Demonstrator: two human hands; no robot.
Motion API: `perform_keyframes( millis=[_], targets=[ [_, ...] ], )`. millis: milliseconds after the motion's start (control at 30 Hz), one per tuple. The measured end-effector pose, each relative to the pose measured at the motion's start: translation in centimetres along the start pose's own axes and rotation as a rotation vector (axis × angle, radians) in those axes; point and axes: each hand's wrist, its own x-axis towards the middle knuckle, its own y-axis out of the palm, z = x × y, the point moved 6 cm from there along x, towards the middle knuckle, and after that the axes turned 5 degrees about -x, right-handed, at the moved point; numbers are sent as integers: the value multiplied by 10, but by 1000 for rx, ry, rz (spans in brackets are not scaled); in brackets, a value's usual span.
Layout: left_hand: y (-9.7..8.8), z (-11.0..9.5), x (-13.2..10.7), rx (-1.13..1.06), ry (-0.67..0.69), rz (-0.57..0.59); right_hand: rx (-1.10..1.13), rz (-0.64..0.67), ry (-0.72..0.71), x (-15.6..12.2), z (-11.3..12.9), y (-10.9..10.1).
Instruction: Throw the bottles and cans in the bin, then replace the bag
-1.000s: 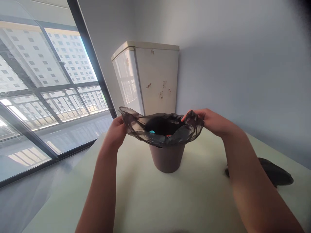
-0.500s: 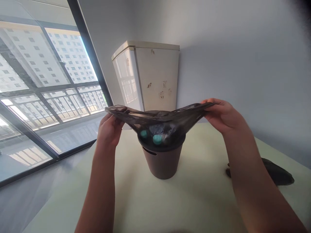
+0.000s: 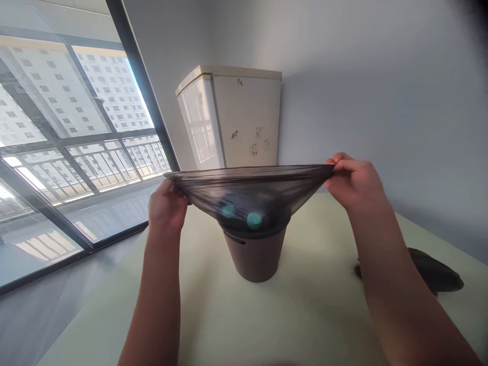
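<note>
1. The bag (image 3: pixel 263 185) is a thin, dark, see-through plastic film pulled taut between both hands, above the bin (image 3: pixel 255 256).
2. Its top edge runs as a nearly straight line from left to right, and that is its long axis. From this edge the film funnels down, fine stretch lines showing, into the bin's mouth.
3. The left hand (image 3: pixel 165 203) is closed on the bag's left end, with the fingers curled over the edge and the back of the hand toward the camera.
4. The right hand (image 3: pixel 354 183) grips the right end with the fingers folded over the film. It sits a little higher than the left.
5. The bin is brown, round and smooth, and narrows toward its base. It stands upright on the counter (image 3: pixel 267 325) between the two forearms.
6. Two teal blobs (image 3: pixel 253 220) show blurred through the film just above the bin's rim, and what they are cannot be told.
7. The counter is pale, matte and flat. A dark, low, rumpled thing (image 3: pixel 434 272) lies on it near the right forearm.
8. Behind the bin stands a white cabinet (image 3: pixel 244 122) with rust-coloured spots, against a grey wall. A large window (image 3: pixel 68 152) with a dark frame is at the left.
</note>
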Motion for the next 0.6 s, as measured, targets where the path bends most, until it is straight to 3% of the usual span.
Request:
perform_keyframes(
  millis=[200, 367, 500, 600],
  targets=[
    [-10, -8, -1, 28, 73, -88, -51, 21, -188, 0, 12, -2],
    [-11, -15, -3, 43, 31, -85, -143, 99, -128, 6, 12, -12],
    [-23, -18, 4, 41, 5, -161, -156, -43, -70, 19, 2, -34],
    [-37, -9, 21, 80, 24, -129, -299, -55, -37, 26, -5, -44]
  ],
)
